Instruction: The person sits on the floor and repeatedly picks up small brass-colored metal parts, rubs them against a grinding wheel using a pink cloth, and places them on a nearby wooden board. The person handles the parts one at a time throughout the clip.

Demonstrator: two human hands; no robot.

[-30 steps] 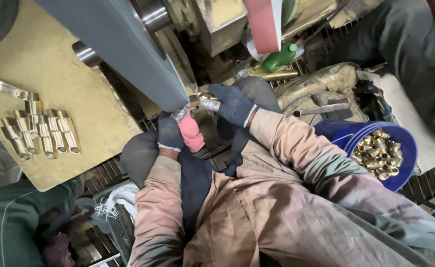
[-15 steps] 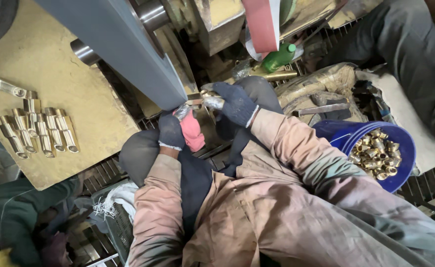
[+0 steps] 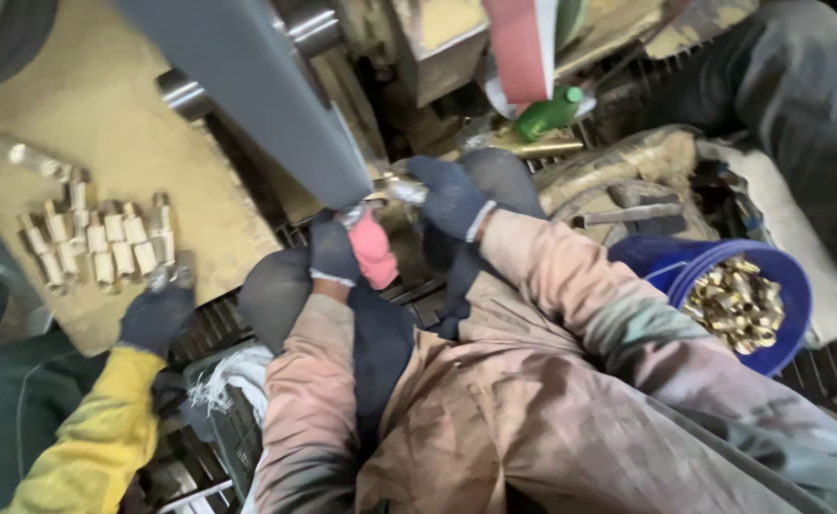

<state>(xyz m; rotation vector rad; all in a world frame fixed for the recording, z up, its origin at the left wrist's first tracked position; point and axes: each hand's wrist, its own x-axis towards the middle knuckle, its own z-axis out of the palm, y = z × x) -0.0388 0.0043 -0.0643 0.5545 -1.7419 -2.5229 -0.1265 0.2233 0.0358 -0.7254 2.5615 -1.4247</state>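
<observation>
My left hand point(image 3: 333, 249), in a dark glove, is closed on a pink pad point(image 3: 374, 249) just under the grey sanding belt point(image 3: 256, 86). My right hand point(image 3: 452, 195), also gloved, grips a small metal fitting point(image 3: 404, 190) and holds it against the lower end of the belt. Both hands sit close together above my knees.
A blue bucket point(image 3: 696, 266) of brass fittings point(image 3: 737, 306) stands at my right. Rows of finished metal pieces point(image 3: 95, 243) lie on a tan board point(image 3: 95, 105) at left, where a co-worker's gloved hand point(image 3: 157, 314) in a yellow sleeve reaches. A green bottle point(image 3: 547, 114) lies behind.
A co-worker's gloved hand in a yellow sleeve has come in from the lower left up to the rows of pieces. My own hands have stayed at the belt.
</observation>
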